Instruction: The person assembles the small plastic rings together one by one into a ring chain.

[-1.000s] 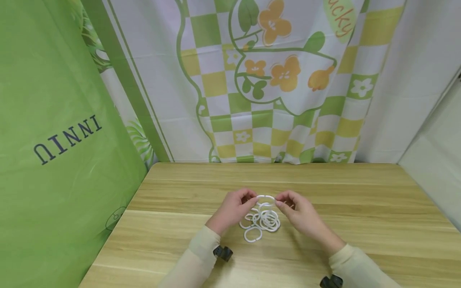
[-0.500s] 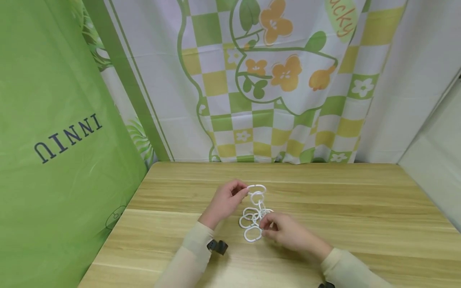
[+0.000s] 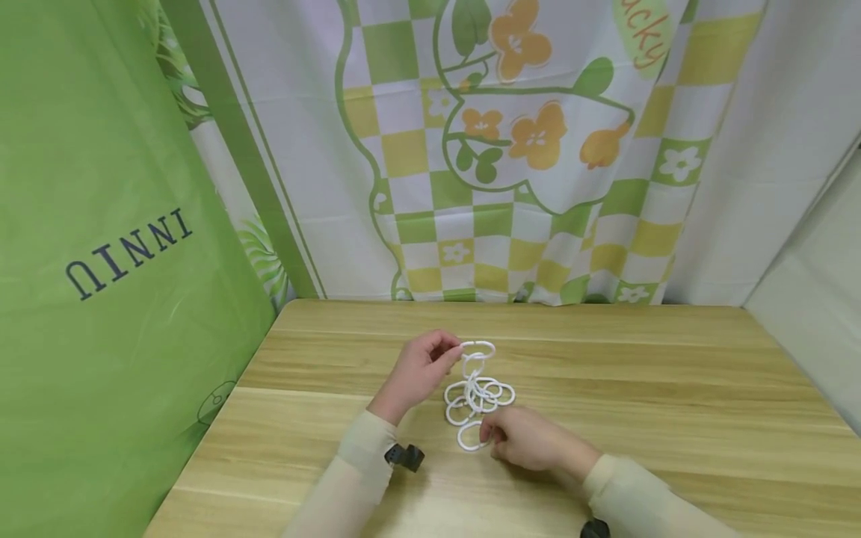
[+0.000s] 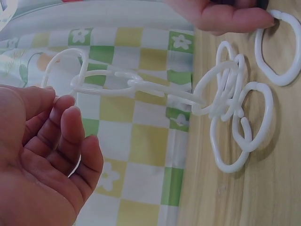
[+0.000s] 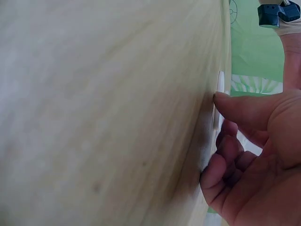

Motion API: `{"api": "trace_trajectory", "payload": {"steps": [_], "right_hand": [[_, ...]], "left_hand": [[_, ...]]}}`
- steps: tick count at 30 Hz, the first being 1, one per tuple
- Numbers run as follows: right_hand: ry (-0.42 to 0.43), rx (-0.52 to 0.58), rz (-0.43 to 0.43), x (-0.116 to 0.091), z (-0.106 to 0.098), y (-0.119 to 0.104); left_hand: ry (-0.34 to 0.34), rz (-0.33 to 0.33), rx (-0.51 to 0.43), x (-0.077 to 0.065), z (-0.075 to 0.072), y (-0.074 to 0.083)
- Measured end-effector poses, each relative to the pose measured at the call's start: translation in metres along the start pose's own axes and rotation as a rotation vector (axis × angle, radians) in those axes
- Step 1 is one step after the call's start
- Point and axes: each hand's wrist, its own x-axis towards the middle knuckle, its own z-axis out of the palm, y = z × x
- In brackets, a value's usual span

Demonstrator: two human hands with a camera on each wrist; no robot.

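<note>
Between the thumb and fingers of my left hand (image 3: 413, 376) is the top white curtain ring (image 4: 84, 63) of a chain of linked C-shaped rings. The chain hangs down from it to a small heap of linked rings (image 3: 468, 400) on the wooden table (image 3: 336, 448). Just in front of the heap, a separate curtain ring (image 3: 461, 436) lies flat. My right hand (image 3: 528, 439) is low over the table and pinches that ring at its right side, near the ring's gap. In the right wrist view the ring (image 5: 220, 81) shows edge-on beside the thumb, partly hidden by the fingers.
Behind the table hangs a patterned curtain (image 3: 491, 224), and a green cloth (image 3: 121, 373) closes off the left side. A pale panel (image 3: 814, 299) stands along the right. Each sleeve carries a small black camera (image 3: 404, 456) at the wrist.
Both hands first held the top ring; my right hand let go and came down to the separate ring. My left hand moved up and left, drawing the chain out of the heap.
</note>
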Motion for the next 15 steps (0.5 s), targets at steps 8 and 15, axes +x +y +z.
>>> {"api": "trace_trajectory", "payload": {"steps": [8,15], "right_hand": [[-0.003,-0.011,0.045,0.002,0.002,0.005],[0.014,-0.115,0.014,0.0,0.0,0.006]], "left_hand": [[-0.029,0.012,-0.006,0.0,0.008,0.002],[-0.047,0.009,0.022,-0.002,0.014,0.004]]}}
